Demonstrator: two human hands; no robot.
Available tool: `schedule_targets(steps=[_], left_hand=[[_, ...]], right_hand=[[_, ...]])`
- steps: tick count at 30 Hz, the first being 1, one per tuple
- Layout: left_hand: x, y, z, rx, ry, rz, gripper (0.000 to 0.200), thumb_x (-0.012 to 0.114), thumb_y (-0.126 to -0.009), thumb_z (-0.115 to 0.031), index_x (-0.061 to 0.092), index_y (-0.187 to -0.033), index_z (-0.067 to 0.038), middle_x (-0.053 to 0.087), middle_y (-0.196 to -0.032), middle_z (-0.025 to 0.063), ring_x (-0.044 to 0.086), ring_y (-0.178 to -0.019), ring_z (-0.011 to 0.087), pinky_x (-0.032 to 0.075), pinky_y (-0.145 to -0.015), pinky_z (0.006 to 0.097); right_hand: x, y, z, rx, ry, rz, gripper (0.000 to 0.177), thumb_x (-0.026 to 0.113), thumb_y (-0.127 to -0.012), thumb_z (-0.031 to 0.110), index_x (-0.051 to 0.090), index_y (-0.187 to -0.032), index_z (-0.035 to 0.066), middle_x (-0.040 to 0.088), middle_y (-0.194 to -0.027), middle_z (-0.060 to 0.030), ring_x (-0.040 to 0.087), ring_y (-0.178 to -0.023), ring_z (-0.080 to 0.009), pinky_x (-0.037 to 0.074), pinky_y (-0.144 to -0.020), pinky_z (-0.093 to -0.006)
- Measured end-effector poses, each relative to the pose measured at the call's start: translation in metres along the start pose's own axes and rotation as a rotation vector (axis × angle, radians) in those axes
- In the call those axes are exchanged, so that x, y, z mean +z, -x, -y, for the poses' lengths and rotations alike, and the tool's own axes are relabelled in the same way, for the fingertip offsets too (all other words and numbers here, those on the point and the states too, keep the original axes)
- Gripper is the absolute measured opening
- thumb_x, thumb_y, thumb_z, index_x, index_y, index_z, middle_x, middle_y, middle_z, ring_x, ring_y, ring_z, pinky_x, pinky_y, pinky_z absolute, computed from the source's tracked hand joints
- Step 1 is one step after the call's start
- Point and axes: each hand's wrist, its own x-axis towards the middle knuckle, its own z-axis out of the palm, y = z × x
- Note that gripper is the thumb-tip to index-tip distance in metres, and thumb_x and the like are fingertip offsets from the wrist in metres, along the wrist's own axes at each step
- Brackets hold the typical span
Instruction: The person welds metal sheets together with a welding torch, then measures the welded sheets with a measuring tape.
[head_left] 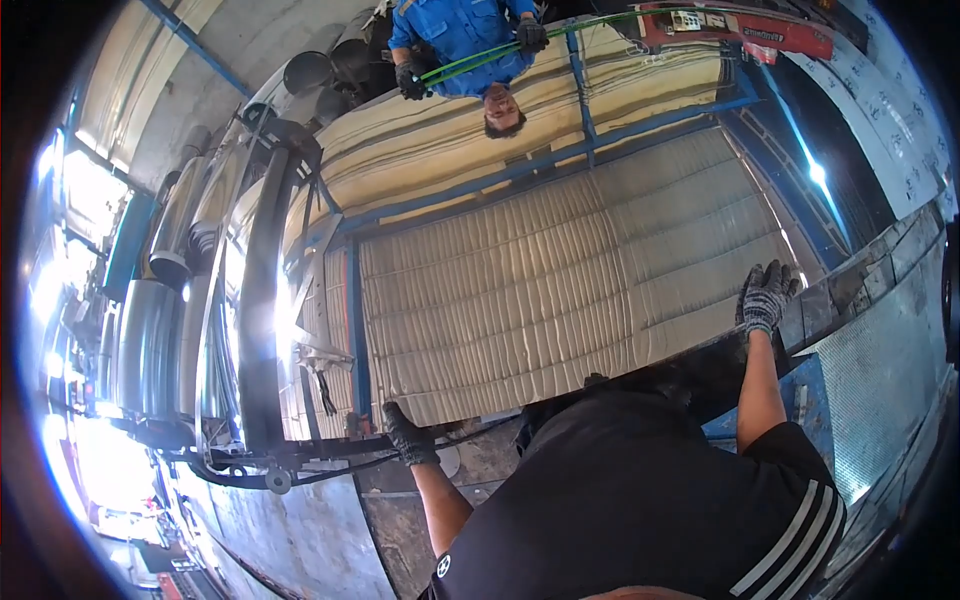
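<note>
A wide ridged metal sheet (500,290), silvery-beige with many small creases across it, lies in front of me on a blue frame (355,330). At its near left corner rests my left hand (408,434) in a dark grey glove. Its fingers stretch onto the sheet's edge, though they show only in part. My right hand (766,298), in a mottled grey knit glove, lies on the right end of the sheet with its fingers spread. Neither hand is seen lifting anything.
Across the sheet, a person in a blue shirt (465,40) holds a thin green strip (600,20) in gloved hands. Shiny metal cylinders (150,340) stand at left beside a dark upright machine beam (262,300). A red machine part (790,35) lies at upper right; a patterned metal plate (890,380) is at right.
</note>
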Motion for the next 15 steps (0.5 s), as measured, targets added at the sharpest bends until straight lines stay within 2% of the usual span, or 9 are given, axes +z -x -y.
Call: schedule_targets(steps=[1,2,3,4,5,6,12,13,15], left_hand=[[0.002,0.006,-0.023,0.0,-0.002,-0.001,0.063,0.046,-0.099,-0.052,0.046,-0.143,-0.008,0.053,-0.139,0.0115,0.053,-0.124,0.0305,0.045,-0.101,0.0524],[0.01,0.021,-0.08,-0.203,0.217,0.007,0.056,0.048,-0.095,-0.023,0.037,-0.146,0.0,0.044,-0.147,0.0158,0.041,-0.135,0.0286,0.034,-0.11,0.0445],[0.015,0.029,-0.113,-0.405,0.437,0.015,0.061,0.049,-0.091,0.007,0.028,-0.149,0.007,0.035,-0.154,0.0202,0.029,-0.146,0.0266,0.024,-0.12,0.0365],[0.012,0.025,-0.097,-0.406,0.436,0.014,0.061,0.049,-0.091,0.007,0.028,-0.149,0.007,0.035,-0.154,0.0202,0.029,-0.146,0.0266,0.024,-0.12,0.0365],[0.007,0.018,-0.069,-0.31,0.33,0.035,0.057,0.046,-0.095,-0.024,0.037,-0.146,-0.001,0.044,-0.147,0.0157,0.04,-0.135,0.028,0.035,-0.11,0.0439],[0.004,0.014,-0.054,-0.215,0.224,0.055,0.063,0.044,-0.1,-0.054,0.046,-0.144,-0.008,0.053,-0.14,0.0113,0.052,-0.125,0.0295,0.046,-0.099,0.0513],[0.011,0.018,-0.065,-0.285,0.359,-0.001,0.065,0.044,-0.101,-0.052,0.043,-0.146,-0.006,0.047,-0.147,0.0114,0.047,-0.133,0.0291,0.039,-0.11,0.0466],[0.004,0.013,-0.048,-0.286,0.358,-0.002,0.065,0.044,-0.101,-0.052,0.043,-0.146,-0.006,0.047,-0.147,0.0114,0.047,-0.133,0.0291,0.039,-0.11,0.0466],[-0.017,-0.001,0.004,0.125,-0.54,0.121,0.055,0.048,-0.1,-0.01,0.031,-0.149,0.005,0.035,-0.155,0.0185,0.03,-0.145,0.0249,0.023,-0.12,0.0348]], right_hand=[[0.0,0.001,0.001,-0.001,0.0,0.002,0.057,0.048,-0.098,0.041,0.052,-0.138,0.002,0.043,-0.148,-0.0227,0.031,-0.144,-0.0353,0.015,-0.122,-0.0455],[-0.002,0.003,0.004,0.013,0.004,-0.026,0.056,0.048,-0.098,0.041,0.052,-0.138,0.001,0.044,-0.148,-0.0227,0.031,-0.143,-0.0345,0.015,-0.122,-0.0455],[-0.005,0.005,0.006,0.026,0.008,-0.055,0.056,0.049,-0.098,0.041,0.053,-0.137,0.001,0.044,-0.147,-0.0228,0.032,-0.143,-0.0337,0.016,-0.122,-0.0456],[-0.01,0.007,0.01,0.026,0.008,-0.054,0.056,0.049,-0.098,0.041,0.053,-0.137,0.001,0.044,-0.147,-0.0228,0.032,-0.143,-0.0337,0.016,-0.122,-0.0456],[-0.017,0.008,0.015,0.037,-0.002,-0.058,0.056,0.049,-0.098,0.04,0.053,-0.137,0.001,0.045,-0.147,-0.0229,0.033,-0.143,-0.0329,0.016,-0.122,-0.0456],[-0.02,0.009,0.017,0.048,-0.012,-0.063,0.055,0.049,-0.098,0.04,0.054,-0.136,0.001,0.046,-0.146,-0.023,0.034,-0.143,-0.0321,0.016,-0.122,-0.0456],[0.001,0.002,0.001,-0.013,0.016,-0.064,0.055,0.051,-0.097,0.041,0.055,-0.135,0.001,0.048,-0.144,-0.0231,0.034,-0.142,-0.0316,0.018,-0.121,-0.0465],[0.001,0.003,0.001,-0.013,0.016,-0.064,0.055,0.051,-0.097,0.041,0.055,-0.135,0.001,0.048,-0.144,-0.0231,0.034,-0.142,-0.0316,0.018,-0.121,-0.0465],[-0.001,0.004,0.003,0.005,0.018,-0.049,0.058,0.049,-0.098,0.044,0.053,-0.137,0.001,0.047,-0.146,-0.0217,0.033,-0.143,-0.0328,0.018,-0.121,-0.0474]])
